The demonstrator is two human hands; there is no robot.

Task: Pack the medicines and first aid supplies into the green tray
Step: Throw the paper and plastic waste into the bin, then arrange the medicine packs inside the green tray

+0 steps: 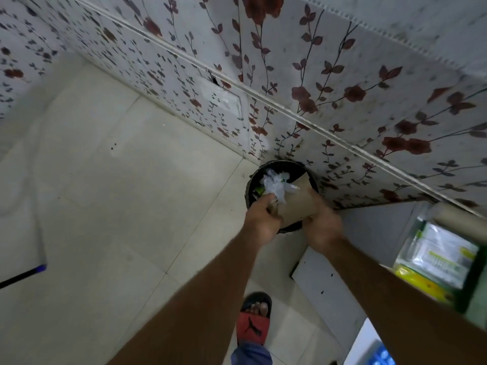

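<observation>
Both my hands grip a brown cardboard piece point(297, 201) tilted over a round black bin point(266, 168) on the floor by the wall. My left hand point(262, 219) holds its left edge and my right hand point(320, 227) holds its lower right. Crumpled clear plastic wrapping point(275, 184) lies at the cardboard's top, spilling into the bin. At the right edge the green tray point(466, 288) shows partly, with white and yellow-green medicine packets point(434, 256) inside it.
A floral-papered wall point(316, 88) runs behind the bin. Pale floor tiles point(118, 206) spread to the left. A white board point(324, 280) lies below my right arm. My foot in a red and black sandal point(253, 322) stands near the bottom. A dark stick point(23, 276) lies at far left.
</observation>
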